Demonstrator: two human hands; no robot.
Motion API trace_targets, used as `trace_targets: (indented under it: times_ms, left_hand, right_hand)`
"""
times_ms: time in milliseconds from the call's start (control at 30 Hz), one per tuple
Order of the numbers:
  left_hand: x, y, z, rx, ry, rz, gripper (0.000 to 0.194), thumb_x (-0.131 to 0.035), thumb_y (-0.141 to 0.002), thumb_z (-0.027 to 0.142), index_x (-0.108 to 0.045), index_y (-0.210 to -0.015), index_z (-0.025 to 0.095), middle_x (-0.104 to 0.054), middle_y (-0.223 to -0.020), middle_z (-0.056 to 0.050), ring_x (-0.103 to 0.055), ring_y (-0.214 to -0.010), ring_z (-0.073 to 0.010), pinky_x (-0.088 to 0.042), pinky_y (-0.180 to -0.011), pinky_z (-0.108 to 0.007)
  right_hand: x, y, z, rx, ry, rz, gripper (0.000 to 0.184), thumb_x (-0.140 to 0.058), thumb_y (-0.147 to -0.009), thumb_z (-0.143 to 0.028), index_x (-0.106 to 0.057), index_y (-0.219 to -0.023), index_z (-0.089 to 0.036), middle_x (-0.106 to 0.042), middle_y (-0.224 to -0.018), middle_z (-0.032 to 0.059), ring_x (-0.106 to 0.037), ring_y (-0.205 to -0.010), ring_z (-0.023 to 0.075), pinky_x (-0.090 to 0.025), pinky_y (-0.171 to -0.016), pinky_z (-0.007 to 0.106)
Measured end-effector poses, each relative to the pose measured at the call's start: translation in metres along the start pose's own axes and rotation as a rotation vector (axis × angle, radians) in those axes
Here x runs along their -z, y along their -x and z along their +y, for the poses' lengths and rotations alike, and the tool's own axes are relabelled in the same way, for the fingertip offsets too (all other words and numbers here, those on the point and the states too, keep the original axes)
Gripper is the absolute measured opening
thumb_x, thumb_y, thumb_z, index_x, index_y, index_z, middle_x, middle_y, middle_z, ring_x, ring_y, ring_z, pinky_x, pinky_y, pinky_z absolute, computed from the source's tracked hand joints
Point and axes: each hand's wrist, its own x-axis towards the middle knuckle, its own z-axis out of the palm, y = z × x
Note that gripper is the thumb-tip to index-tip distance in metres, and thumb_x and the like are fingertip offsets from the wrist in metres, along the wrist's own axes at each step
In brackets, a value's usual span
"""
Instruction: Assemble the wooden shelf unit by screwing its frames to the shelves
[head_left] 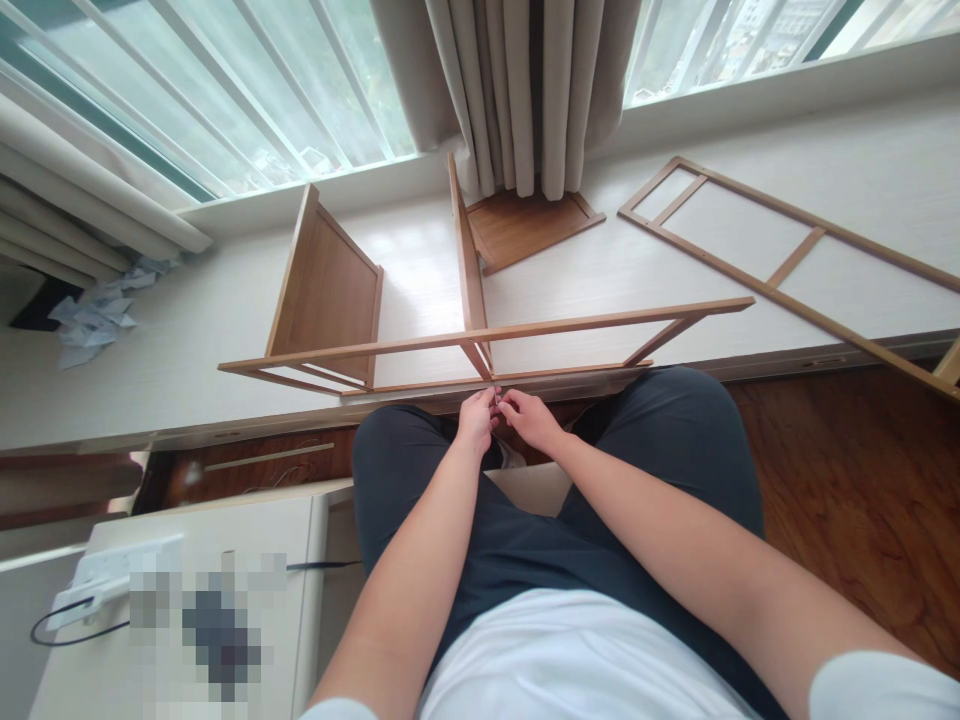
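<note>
Both hands meet at the front edge of the ledge, close to the middle joint of a wooden side frame. My left hand is closed, its fingertips around a thin, small metal piece that is too small to name. My right hand pinches at the same spot, fingers curled against the left ones; what it grips is hidden. Standing behind the frame and joined to it are a wooden end panel at the left and a wooden middle board.
A second ladder-like wooden frame lies on the white ledge at the right. Under the curtain rests another wooden board. Crumpled paper lies at the left. A white cabinet with a power strip stands lower left.
</note>
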Motion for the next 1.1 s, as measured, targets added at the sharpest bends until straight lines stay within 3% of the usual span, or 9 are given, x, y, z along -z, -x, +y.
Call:
trace_targets:
  times_ms: [333,1100]
  left_hand:
    - [-0.0002,0.0005,0.0001,-0.010,-0.013,0.004,0.021,-0.076,-0.080,0.033,-0.071,-0.088,0.014,-0.060,-0.073,0.000,-0.052,-0.055,-0.0074,-0.031,-0.050,-0.020]
    - [-0.0001,0.0016,0.0009,-0.024,-0.026,-0.005,0.025,-0.079,-0.078,0.036,-0.071,-0.088,0.015,-0.061,-0.073,0.000,-0.052,-0.053,-0.0064,-0.030,-0.048,-0.019]
  right_hand:
    - [0.0001,0.0001,0.0009,-0.005,0.003,-0.004,0.020,-0.052,-0.095,-0.026,-0.067,-0.083,-0.019,-0.068,-0.073,-0.0007,-0.057,-0.068,0.0129,-0.036,-0.068,0.024]
    - [-0.0003,-0.0010,0.0036,-0.048,0.030,-0.061,0.027,-0.045,-0.100,-0.024,-0.062,-0.079,-0.020,-0.066,-0.072,-0.0004,-0.056,-0.069,0.0130,-0.035,-0.068,0.023]
